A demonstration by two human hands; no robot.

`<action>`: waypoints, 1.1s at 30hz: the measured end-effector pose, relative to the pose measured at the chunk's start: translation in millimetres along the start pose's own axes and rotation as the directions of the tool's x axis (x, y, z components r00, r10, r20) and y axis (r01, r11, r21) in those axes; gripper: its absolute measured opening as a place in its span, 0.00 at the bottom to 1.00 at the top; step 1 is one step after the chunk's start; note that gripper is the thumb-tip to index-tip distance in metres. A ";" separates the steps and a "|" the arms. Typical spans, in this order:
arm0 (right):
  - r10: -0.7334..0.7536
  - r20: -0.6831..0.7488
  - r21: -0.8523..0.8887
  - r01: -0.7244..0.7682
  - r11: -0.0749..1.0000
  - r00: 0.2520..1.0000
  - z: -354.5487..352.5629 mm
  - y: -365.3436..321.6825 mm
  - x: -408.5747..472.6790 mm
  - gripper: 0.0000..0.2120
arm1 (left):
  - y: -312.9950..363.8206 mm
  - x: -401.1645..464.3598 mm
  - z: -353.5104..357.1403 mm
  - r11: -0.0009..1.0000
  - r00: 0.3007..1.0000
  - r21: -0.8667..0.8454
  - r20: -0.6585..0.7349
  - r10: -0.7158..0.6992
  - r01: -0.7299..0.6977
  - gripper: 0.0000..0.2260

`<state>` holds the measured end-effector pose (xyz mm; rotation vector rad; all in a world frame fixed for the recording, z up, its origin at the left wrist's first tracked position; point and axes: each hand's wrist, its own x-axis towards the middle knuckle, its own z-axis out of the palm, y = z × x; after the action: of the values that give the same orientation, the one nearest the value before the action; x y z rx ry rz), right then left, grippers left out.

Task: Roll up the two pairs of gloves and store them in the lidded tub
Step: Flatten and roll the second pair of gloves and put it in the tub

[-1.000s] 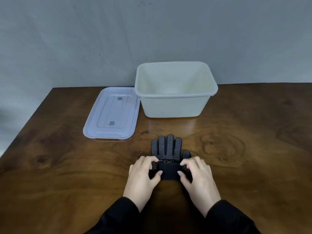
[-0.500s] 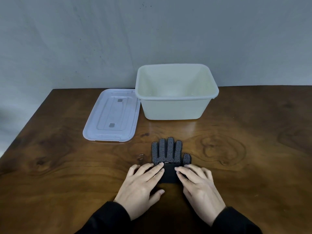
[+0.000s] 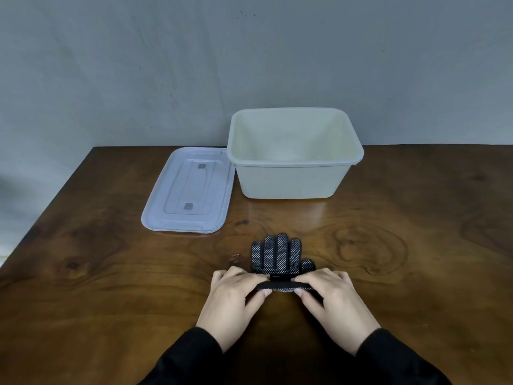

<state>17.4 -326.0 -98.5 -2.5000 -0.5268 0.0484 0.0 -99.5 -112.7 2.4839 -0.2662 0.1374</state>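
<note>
Tub (image 3: 288,177) open, nothing inside | lid (image 3: 188,193) beside it

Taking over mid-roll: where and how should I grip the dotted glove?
Grip the rolled cuff edge of the dotted glove at both ends, coming from the near side, as the left hand and right hand do. The fingers lie flat, pointing toward the tub.

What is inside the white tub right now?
The tub looks empty: its far and side inner walls show bare, with no gloves in it. The near wall hides the front part of the floor, so that strip cannot be checked. The lid lies beside it.
</note>
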 end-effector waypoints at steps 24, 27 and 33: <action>-0.136 0.010 -0.229 0.135 0.964 0.991 14.2 14.5 15.6 0.20 | -15.2 6.9 8.6 0.911 0.964 0.315 0.080 0.253 -0.265 0.21; -0.095 -0.036 -0.195 0.086 0.977 0.995 15.6 12.8 19.1 0.17 | -13.7 12.4 13.1 0.940 0.977 0.272 0.016 0.211 -0.207 0.17; -0.060 -0.054 -0.171 0.050 0.984 0.997 12.2 7.8 23.0 0.14 | -6.1 20.8 13.8 0.959 0.993 0.260 -0.005 0.114 -0.109 0.13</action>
<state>39.6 -316.7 -111.0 -2.6412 -0.5972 -0.0959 22.0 -106.4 -123.8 2.7259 -0.4032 0.2591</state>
